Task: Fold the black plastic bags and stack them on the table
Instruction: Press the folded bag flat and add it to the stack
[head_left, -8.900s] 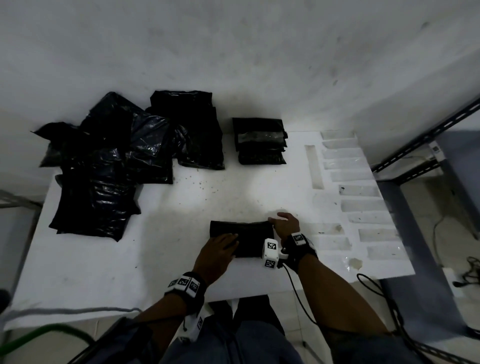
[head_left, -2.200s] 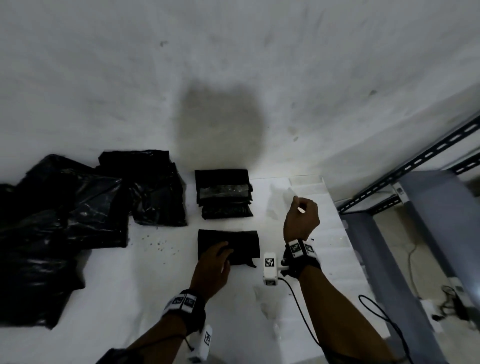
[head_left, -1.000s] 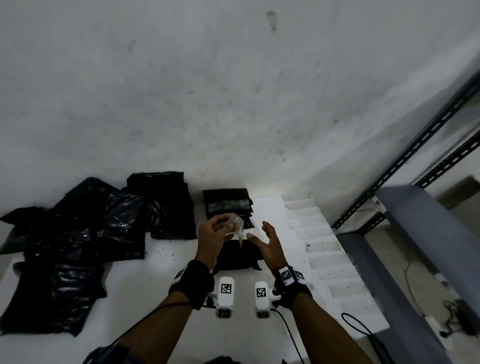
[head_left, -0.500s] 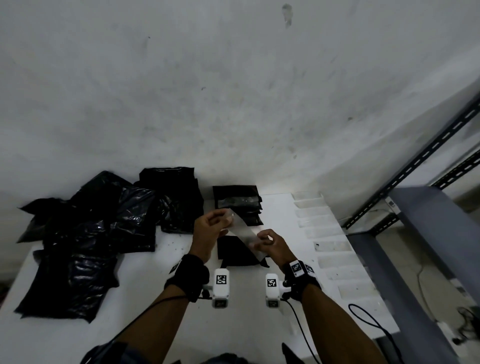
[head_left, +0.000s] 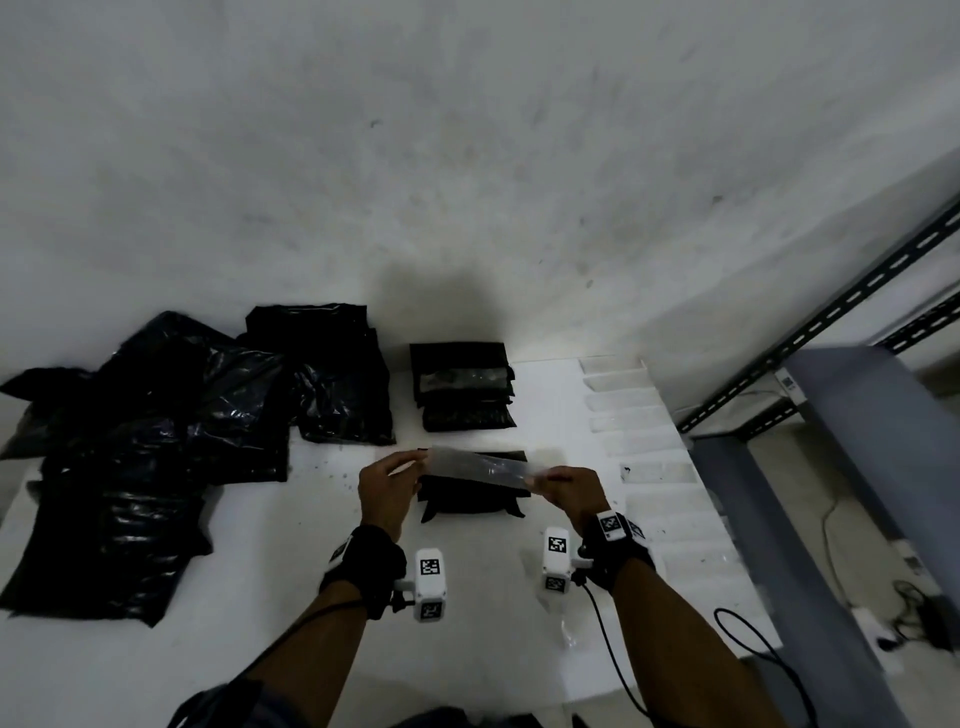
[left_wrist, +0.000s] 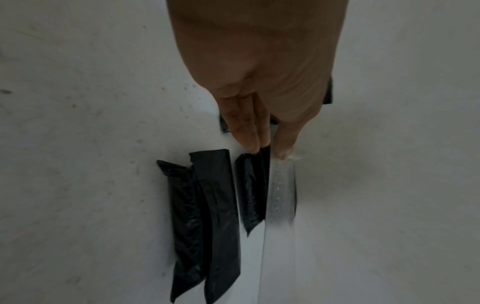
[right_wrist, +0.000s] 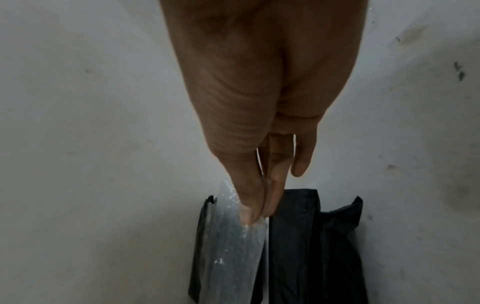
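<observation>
A clear tape strip (head_left: 480, 466) is stretched level between my two hands, just above a folded black bag (head_left: 470, 496) lying on the white table (head_left: 260, 545). My left hand (head_left: 388, 486) pinches the strip's left end (left_wrist: 281, 185); my right hand (head_left: 566, 491) pinches its right end (right_wrist: 231, 246). The folded bag (right_wrist: 298, 246) lies under the strip. A stack of folded black bags (head_left: 462, 384) sits farther back near the wall, also seen in the left wrist view as folded bags (left_wrist: 205, 216).
A heap of unfolded black bags (head_left: 156, 441) covers the table's left and back. Several clear tape strips (head_left: 644, 441) are stuck in a row along the table's right side. A grey metal shelf frame (head_left: 831, 415) stands to the right. A wall rises behind the table.
The strip that my right hand brought in passed to both hands, which moved apart and pulled it flat. It has come down from a slant to level over the folded bag.
</observation>
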